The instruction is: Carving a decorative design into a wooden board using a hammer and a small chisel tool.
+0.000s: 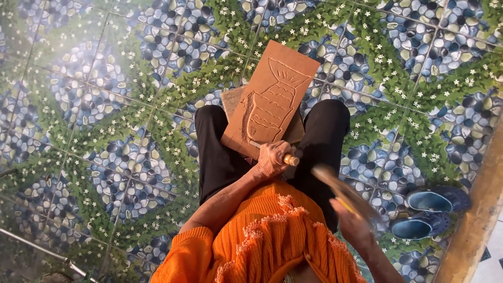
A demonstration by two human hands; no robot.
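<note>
Lower right: right hand (352, 224) wrapped around a blurred mallet (343, 191). At centre, left hand (272, 159) closed on a chisel (277, 153), tip set on the carved board (272, 99) across the lap. Best struck squarely, chisel steady along the line.

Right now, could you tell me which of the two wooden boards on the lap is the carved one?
The top board, the lighter orange-brown one with incised lines. The left hand holds a chisel at its lower edge. The plain darker board lies beneath it, only its edges showing.

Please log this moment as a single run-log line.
left hand: grips chisel on carved wooden board | right hand: raised with blurred mallet | board on lap
</note>
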